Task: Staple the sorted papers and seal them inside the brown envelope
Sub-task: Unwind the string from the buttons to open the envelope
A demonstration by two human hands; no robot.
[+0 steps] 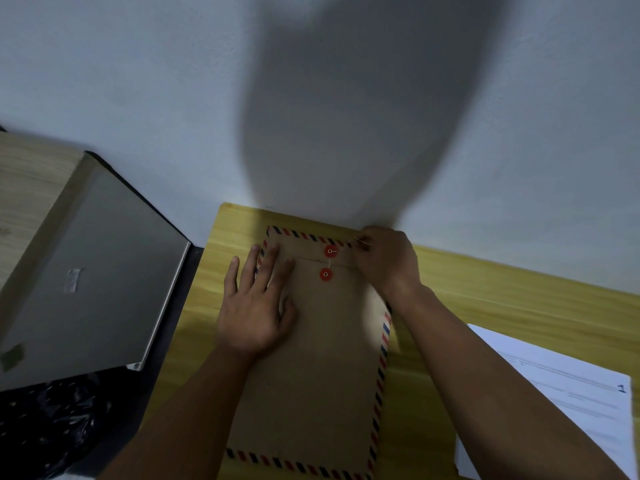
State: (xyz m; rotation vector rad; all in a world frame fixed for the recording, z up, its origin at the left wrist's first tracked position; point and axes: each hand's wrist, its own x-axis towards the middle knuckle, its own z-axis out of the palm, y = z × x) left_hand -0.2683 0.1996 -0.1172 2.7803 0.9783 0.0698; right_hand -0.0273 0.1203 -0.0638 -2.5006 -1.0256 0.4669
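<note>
- A brown envelope (311, 358) with a red and blue striped border is laid flat on a yellow wooden surface (519, 299) in the lower middle of the frame, its flap end toward the white wall (138, 81).
- The flap is folded down, and two red discs (327, 263) are seen near the top of the envelope, one on the flap and one just below it, joined by a thin white string (362, 241).
- The left hand (258, 306) is spread open and pressed flat on the upper left part of the envelope, fingers pointing toward the flap; nothing is gripped by it.
- The right hand (384, 259) is placed at the upper right corner of the envelope, just right of the discs, and the free end of the string is pinched between its fingertips.
- White printed sheets (561, 403) are seen at the lower right of the frame, apart from the envelope.
- A closed grey laptop (90, 271) is set at the left of the frame, with black plastic (45, 420) below it.
- A large blurred shadow is cast on the wall above the envelope.
</note>
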